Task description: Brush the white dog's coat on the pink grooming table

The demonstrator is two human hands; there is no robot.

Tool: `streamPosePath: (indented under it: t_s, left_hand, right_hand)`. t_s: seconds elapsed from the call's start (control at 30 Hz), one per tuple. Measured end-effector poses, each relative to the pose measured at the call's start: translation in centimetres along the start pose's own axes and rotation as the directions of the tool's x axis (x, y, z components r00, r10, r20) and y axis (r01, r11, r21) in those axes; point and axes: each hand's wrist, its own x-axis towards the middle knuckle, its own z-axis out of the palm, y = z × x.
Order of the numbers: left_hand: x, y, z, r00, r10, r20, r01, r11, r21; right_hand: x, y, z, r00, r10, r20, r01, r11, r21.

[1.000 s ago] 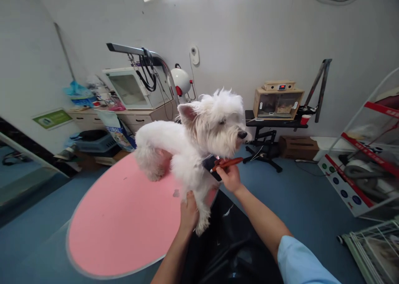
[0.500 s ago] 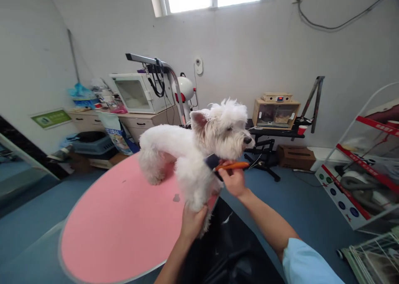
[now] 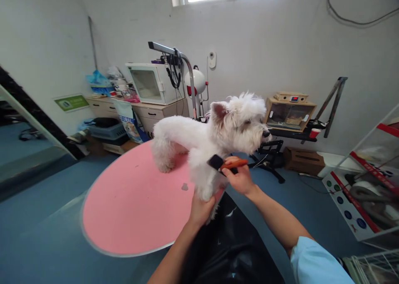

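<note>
On pink counter [image 3: 131, 209]: left hand [image 3: 201, 209] grip wrapped round dog [image 3: 202, 140] front leg, paw hidden; right hand [image 3: 241, 180] grip pinching orange-handled brush [image 3: 222, 164], bristles buried in chest fur.

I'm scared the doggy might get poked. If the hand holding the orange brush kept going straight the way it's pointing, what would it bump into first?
Most likely the dog. The right hand points the brush toward its chest, with the dark head already at the fur. Exact depth is hard to judge.
</note>
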Motion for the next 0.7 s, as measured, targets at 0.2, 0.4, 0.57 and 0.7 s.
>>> streamPosePath:
  t_s: [0.2,0.4,0.57,0.7]
  left_hand:
    - [-0.1,0.5,0.2,1.000,0.002,0.020,-0.001,1.000,-0.031]
    - [-0.4,0.5,0.2,1.000,-0.017,0.026,0.018,1.000,-0.019]
    - [-0.4,1.3,-0.1,0.998,0.057,0.014,-0.056,0.998,-0.015]
    - [-0.9,0.2,0.2,0.997,0.069,0.037,-0.070,0.996,0.050]
  right_hand:
    - [-0.3,0.6,-0.7,0.997,-0.004,0.074,0.000,0.999,0.049]
    - [0.2,0.4,-1.4,0.997,-0.079,-0.016,0.080,0.995,0.054]
    - [0.4,-0.1,-1.3,0.990,-0.058,-0.125,0.054,0.998,-0.034]
    - [0.7,-0.3,-1.4,0.997,0.001,0.083,-0.004,0.999,0.039]
